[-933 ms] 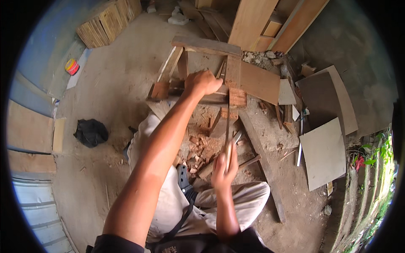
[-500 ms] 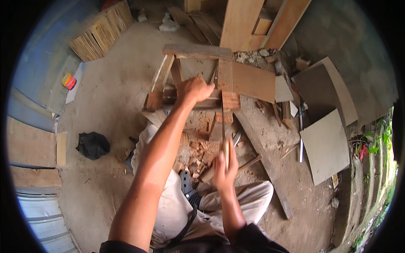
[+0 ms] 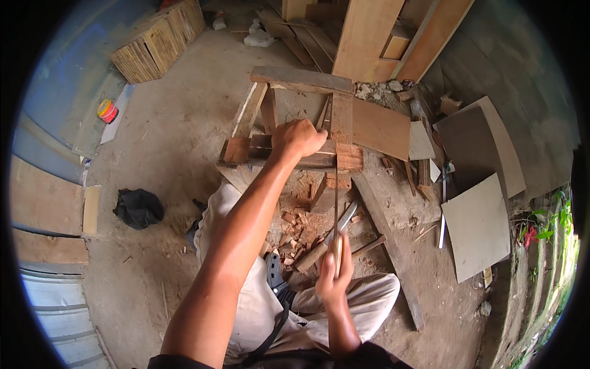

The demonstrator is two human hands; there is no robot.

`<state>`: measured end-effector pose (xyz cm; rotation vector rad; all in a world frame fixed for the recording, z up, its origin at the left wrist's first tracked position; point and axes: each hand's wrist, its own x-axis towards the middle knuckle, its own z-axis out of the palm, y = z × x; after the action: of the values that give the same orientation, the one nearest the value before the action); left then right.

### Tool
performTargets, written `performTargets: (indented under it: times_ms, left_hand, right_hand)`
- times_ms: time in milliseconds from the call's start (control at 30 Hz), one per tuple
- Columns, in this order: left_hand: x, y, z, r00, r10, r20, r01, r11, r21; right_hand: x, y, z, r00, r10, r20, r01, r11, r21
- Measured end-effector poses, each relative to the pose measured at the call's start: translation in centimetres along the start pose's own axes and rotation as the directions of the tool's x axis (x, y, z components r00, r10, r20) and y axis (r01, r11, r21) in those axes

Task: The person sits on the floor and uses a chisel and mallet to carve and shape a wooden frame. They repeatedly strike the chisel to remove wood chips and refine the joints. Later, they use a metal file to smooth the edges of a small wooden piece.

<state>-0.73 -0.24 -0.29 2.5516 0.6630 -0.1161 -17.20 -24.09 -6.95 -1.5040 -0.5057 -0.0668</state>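
My left hand [image 3: 298, 138] is closed over a piece of wood lying across the low wooden stand [image 3: 301, 78], its fingertips partly hidden. To its right is the reddish cut end of a wooden block [image 3: 350, 157]. My right hand [image 3: 334, 270] grips the light wooden handle of a saw. The narrow saw blade [image 3: 336, 206] runs away from me, edge-on, to the left side of that block's end. Under the blade, on the ground, lies a machete-like knife [image 3: 348, 215] with a pale metal blade. Reddish wood chips [image 3: 298, 230] are scattered below the stand.
A long plank [image 3: 390, 252] lies aslant at my right, by my bent knee. Brown board [image 3: 382, 129] and grey sheets [image 3: 476, 227] lie or lean farther right. Stacked wood [image 3: 157, 46], a red-and-yellow tub [image 3: 107, 111] and a black bag [image 3: 138, 208] are at the left.
My right hand has drawn the saw back toward me, showing more of the blade. My left hand keeps its place on the wood. The whole view has shifted slightly.
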Motion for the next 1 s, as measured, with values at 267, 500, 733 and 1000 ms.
performTargets:
  times_ms: [267, 500, 733, 1000]
  left_hand:
    - [-0.5, 0.0, 0.0, 0.997, -0.078, 0.024, 0.078, 0.997, -0.001]
    - [-0.7, 0.3, -0.4, 0.998, 0.026, -0.057, -0.023, 0.999, 0.038]
    - [0.3, -0.6, 1.0, 0.994, 0.02, -0.105, -0.013, 0.998, 0.068]
    - [0.0, 0.1, -0.1, 1.0, -0.013, 0.009, 0.012, 0.998, 0.062]
  right_hand:
    - [2.7, 2.3, 2.0, 0.975, 0.21, -0.067, -0.211, 0.978, 0.004]
    - [-2.1, 0.1, 0.2, 0.997, 0.082, 0.012, -0.081, 0.991, -0.107]
    - [2.5, 3.4, 1.4, 0.981, 0.19, -0.038, -0.192, 0.98, -0.054]
    - [-0.1, 0.6, -0.7, 0.998, -0.058, 0.023, 0.058, 0.998, 0.019]
